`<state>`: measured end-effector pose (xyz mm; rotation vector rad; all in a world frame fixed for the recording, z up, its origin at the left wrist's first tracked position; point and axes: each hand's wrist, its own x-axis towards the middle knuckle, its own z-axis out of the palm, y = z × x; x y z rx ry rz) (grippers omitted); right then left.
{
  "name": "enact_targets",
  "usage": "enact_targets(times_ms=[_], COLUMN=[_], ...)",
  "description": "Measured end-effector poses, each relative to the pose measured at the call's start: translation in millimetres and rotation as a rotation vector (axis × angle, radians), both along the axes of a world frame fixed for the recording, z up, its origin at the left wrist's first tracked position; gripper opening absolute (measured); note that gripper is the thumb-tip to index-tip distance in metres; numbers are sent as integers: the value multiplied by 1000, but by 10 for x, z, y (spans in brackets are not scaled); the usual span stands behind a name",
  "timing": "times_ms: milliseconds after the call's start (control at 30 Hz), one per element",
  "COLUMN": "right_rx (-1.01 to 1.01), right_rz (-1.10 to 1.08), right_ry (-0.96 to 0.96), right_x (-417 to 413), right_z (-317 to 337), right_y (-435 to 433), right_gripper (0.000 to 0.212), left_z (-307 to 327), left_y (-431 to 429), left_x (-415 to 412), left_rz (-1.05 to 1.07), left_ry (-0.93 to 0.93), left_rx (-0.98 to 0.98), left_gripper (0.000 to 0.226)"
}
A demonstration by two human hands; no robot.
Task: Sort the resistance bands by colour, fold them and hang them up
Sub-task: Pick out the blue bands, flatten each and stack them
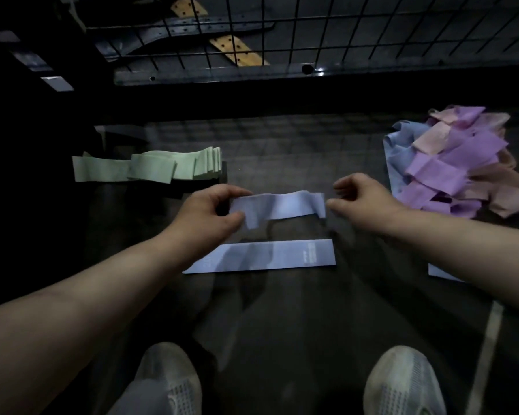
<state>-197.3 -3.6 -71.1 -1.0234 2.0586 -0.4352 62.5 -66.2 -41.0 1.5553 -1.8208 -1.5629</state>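
Pinching blue band [282, 206] in left hand [210, 211], right hand [363, 196] beside its end

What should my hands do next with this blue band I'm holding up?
Probably lay the held band on the flat blue band nearer you, starting a blue stack: your left hand pinches one end, and the green bands already lie folded apart.

The left hand [210, 211] pinches, fingers [343, 184] of the right hand [364, 196] loosely curled.
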Motion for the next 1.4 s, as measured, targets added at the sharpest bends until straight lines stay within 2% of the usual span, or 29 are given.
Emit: enact_targets(times_ms=[33,133,200,233,300,367,400,467,600,633,700,800,933,1033,1133,1267,1400], right_rx=[-36,-87,-96,-108,-166,-283,-329,-405,-554,-578,-613,-451,-28,176,345,379,240], right_rz=[149,547,730,744,630,511,473,415,226,159,64,-98,-342,-364,-328,-254,-157], right_ry=[32,-48,7,31,1,-47,-81,-233,-570,-601,-522,-400,-510,-497,-493,-437,-331], right_x=[59,296,422,458,491,487,489,529,599,572,472,262,133,152,180,219,202], right_z=[22,173,228,240,300,405,474,660,1003,1035,1021,747,252,-14,-193,-285,-361], right_y=[-4,3,0,-9,-47,-114,-145,-193,-299,-334,-380,-314,44,343,576,663,636], right_gripper=[46,66,69,66,47,21,15,17,24,24,21,14,15,9,13,3,18], left_z=[-6,2,26,40,65,67,66,57,88,69,13,-118,-271,-393,-554,-693,-750], left_y=[11,40,60,76,118,139,134,109,85,76,45,-15,-45,-17,6,96,152], left_x=[-33,-106,-150,-174,-206,-213,-207,-188,-190,-166,-60,233,638,768,860,890,851], left_rz=[-80,-378,-485,-474,-346,-191,-142,-147,-240,-217,-172,-123,-30,132,232,265,286], left_ry=[-30,-130,-111,-67,88,260,333,415,240,214,174,78,-52,-139,-151,-204,-273], left_rx=[-64,-279,-392,-411,-338,-163,-49,118,175,193,220,310,415,400,416,384,301], left_gripper=[35,39,44,46,57,69,74,74,32,31,28,22,20,9,13,13,10])
